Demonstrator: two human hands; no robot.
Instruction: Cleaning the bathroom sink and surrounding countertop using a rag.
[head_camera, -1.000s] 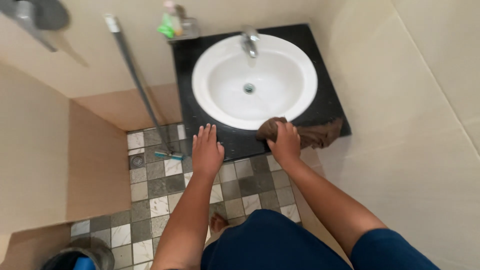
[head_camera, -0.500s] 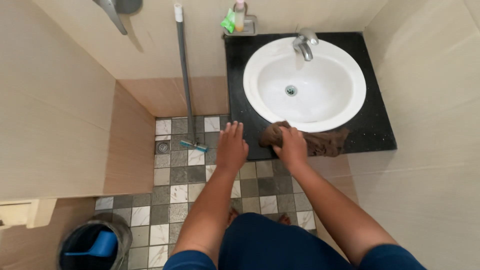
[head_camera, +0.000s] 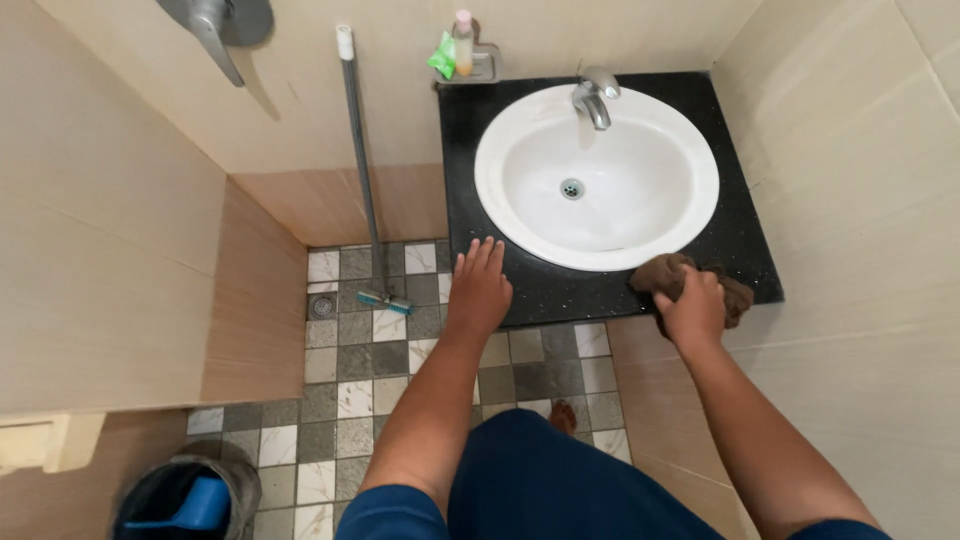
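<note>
The right hand (head_camera: 692, 308) has its grip closed on a brown cloth (head_camera: 672, 280) on the black bench (head_camera: 745, 250), while the left hand (head_camera: 478, 290) lies open and flat at the front edge of it.

Small bathroom below me, beige glossy tile walls (head_camera: 120, 230) left, back & right. Floor (head_camera: 350, 370) is small square tiles, checkered grey/white/dark, w/ a round metal drain (head_camera: 322, 306) near the left wall. A long-handled floor wiper (head_camera: 362, 170) leans upright against the back wall, its blue-edged head on the floor tiles. Black speckled counter (head_camera: 745, 250) fills the right corner, w/ a round white basin (head_camera: 596, 178) set in it & a chrome tap (head_camera: 594, 98) at the back. Soap shelf (head_camera: 470, 62) on the back wall holds a bottle & sth green. Metal fixture (head_camera: 215, 25) top left. Dark bucket (head_camera: 180, 498) w/ a blue scoop inside, bottom left. Light even, soft shadows.
</note>
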